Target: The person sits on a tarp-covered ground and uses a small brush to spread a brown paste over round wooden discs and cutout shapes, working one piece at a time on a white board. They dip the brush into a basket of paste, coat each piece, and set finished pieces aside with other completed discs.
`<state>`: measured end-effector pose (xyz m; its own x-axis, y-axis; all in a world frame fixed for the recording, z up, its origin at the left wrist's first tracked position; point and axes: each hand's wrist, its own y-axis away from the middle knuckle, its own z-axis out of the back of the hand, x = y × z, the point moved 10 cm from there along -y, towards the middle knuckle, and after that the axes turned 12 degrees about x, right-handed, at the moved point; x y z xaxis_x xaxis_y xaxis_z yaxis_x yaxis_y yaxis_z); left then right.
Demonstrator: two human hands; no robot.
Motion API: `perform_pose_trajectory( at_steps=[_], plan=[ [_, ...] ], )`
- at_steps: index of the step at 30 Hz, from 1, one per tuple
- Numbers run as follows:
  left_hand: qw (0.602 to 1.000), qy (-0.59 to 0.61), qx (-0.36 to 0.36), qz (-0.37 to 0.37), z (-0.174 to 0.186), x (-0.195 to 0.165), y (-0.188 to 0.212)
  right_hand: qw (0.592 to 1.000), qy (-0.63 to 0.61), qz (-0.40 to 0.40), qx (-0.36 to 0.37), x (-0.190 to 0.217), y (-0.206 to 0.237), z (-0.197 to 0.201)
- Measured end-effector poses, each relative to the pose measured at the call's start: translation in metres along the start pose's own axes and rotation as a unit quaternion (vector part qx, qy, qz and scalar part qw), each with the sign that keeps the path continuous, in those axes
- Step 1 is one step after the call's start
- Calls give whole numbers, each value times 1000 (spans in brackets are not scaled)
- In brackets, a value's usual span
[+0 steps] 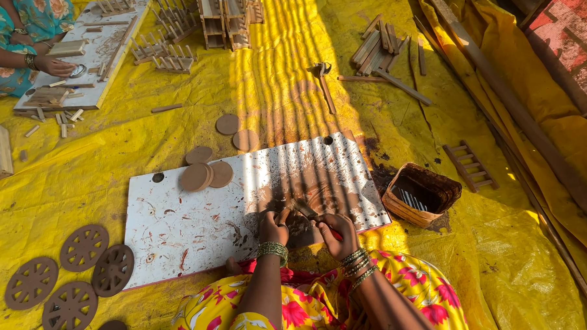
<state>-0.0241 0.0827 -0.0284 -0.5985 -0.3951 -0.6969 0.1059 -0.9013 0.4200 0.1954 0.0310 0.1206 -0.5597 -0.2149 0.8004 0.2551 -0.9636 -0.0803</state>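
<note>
2 hands worked close together at the near edge of a stained white board (194, 226) lying on yellow sheeting (112, 152). Left hand (273, 227) had its grip pinched together on a small brown piece (282, 217); right hand (336, 233) had its grip clamped on a brush (303, 207) whose bristles touched that piece. Brown discs (202, 176) lay near the board's far-left corner, a woven basket (421, 194) just beside its right edge, and 4 spoked wheels (72, 274) off its left edge.

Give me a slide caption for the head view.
Both hands, left and right, brush brown paint over a stained white board on yellow tarp.
</note>
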Motion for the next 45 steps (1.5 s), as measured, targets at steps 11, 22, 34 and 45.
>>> perform_pose_trajectory(
  at_steps=[11, 22, 34, 45],
  plan=[
    [1000, 22, -4, 5, -4, 2, 5, 1000, -7, -5, -10, -7, 4, 0],
    [1000, 28, -3, 9, 0, 2, 0, 990, -129, 41, -28, -13, 3, -4],
    [999, 30, -3, -16, 2, -9, 11, 992, -95, 51, -62, -24, 5, -2],
    [999, 5, -21, -31, 1, -3, 3, 994, -99, 8, -53, -29, 6, -4]
  ],
)
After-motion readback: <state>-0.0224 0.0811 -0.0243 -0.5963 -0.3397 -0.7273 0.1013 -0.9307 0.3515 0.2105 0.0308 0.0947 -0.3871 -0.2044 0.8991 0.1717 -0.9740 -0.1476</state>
